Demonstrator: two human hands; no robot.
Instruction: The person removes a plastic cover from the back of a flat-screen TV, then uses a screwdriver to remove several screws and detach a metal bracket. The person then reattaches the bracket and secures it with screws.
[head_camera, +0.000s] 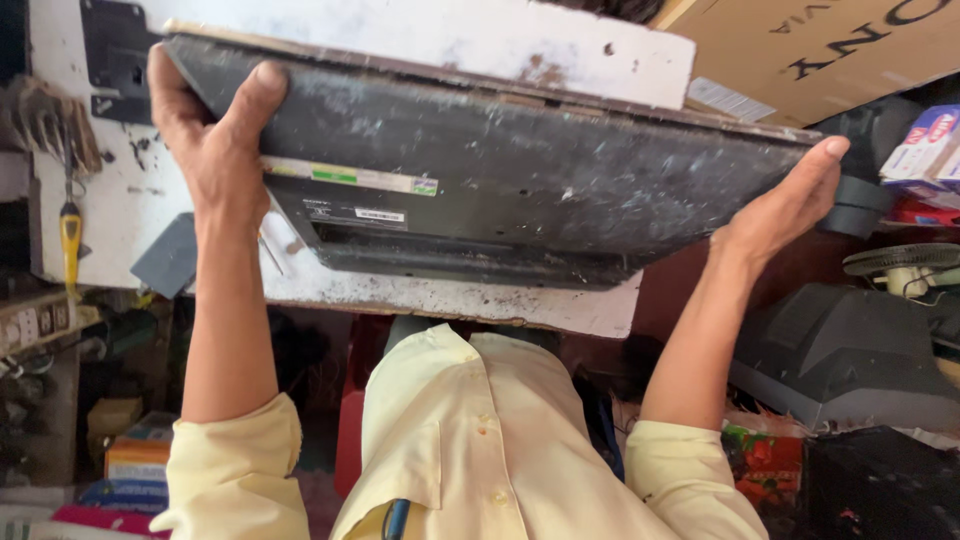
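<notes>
Over white bench, mid-frame: flat black monitor (500, 160), back side facing up, held tilted off bench betw both hands.
Monitor shell: matte black plastic, dusty, scuffed w/ pale smears; thin rect slab, raised housing at lower middle.
Labels: long pale sticker strip w/ green patch along left back; small white sticker below it.
Left hand (205, 130): wrapped on left edge, thumb over back face, fingers curled round the rim; gripping firm.
Right hand (785, 205): flat, fingers straight, palm pressed vs right edge; open, supporting not clasping.
Bench (450, 45): white-painted board, chipped, brown stains, rough lower edge showing under monitor.
Clothing: pale yellow shirt (470, 440), buttoned front, short sleeves rolled at elbows.
Left side: yellow-handled screwdriver (70, 235) hanging vertical; worn brush above it.
Right side: brown cardboard box (800, 50) up top; grey moulded plastic casing (850, 350) low; small white fan (905, 265) behind, partly cut off.
</notes>
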